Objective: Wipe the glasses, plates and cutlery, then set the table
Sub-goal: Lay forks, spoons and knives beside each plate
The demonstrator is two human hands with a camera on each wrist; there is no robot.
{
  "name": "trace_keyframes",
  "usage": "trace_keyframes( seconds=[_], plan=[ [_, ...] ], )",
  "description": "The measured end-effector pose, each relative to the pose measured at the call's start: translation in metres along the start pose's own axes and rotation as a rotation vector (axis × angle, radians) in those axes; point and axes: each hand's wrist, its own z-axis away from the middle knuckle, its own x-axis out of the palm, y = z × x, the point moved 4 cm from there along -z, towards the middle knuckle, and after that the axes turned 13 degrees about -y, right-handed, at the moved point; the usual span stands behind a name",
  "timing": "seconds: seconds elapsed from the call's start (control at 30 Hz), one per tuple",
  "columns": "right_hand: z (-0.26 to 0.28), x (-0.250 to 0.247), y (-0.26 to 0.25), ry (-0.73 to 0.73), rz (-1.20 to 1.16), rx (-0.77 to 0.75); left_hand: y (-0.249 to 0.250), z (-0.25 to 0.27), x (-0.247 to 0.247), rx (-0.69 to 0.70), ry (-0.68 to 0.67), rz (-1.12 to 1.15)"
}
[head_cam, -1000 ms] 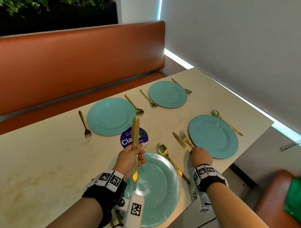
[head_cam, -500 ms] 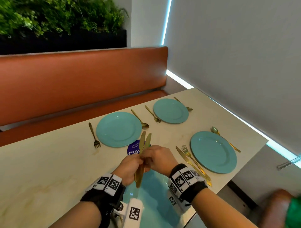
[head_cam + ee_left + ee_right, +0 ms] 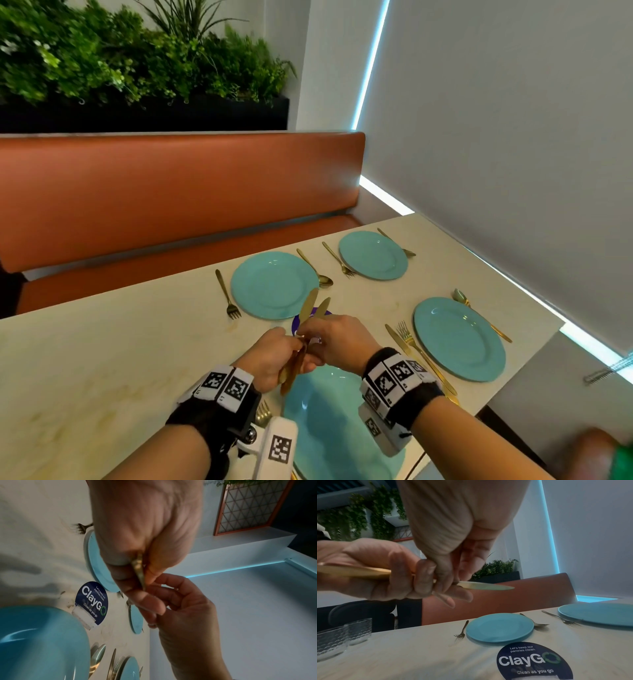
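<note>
**Two gold knives held above the near plate**

The left hand (image 3: 274,356) is gripping two slim gold knives (image 3: 310,308), their blades fanning apart and pointing away over the desk (image 3: 102,359). The right hand (image 3: 337,337) is pinching one of them at the handle. Both hands are hovering above the near teal plate (image 3: 329,428), just before a round blue sticker (image 3: 534,661).

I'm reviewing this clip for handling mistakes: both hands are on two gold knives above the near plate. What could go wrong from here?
1. The left hand grips both knives while the right hand pinches one; a loose grip could drop a knife onto the near plate.
2. The right hand's fingers sit near the blades and might slide onto an edge.
</note>
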Motion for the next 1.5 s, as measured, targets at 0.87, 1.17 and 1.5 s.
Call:
trace_keyframes(
  seconds=[0.87, 1.17, 1.5],
  plan=[
    [-0.169, -0.030, 0.244, -0.157, -0.105, 0.756, 0.083, -0.114, -0.087, 0.164, 0.420, 0.146],
    [-0.227, -0.002, 0.257, -0.278, -0.049, 0.830, 0.076, -0.135, -0.119, 0.148, 0.495, 0.092],
    [-0.260, -0.002, 0.277, 0.007, -0.284, 0.888, 0.066, -0.149, -0.138, 0.122, 0.535, 0.065]
  ],
)
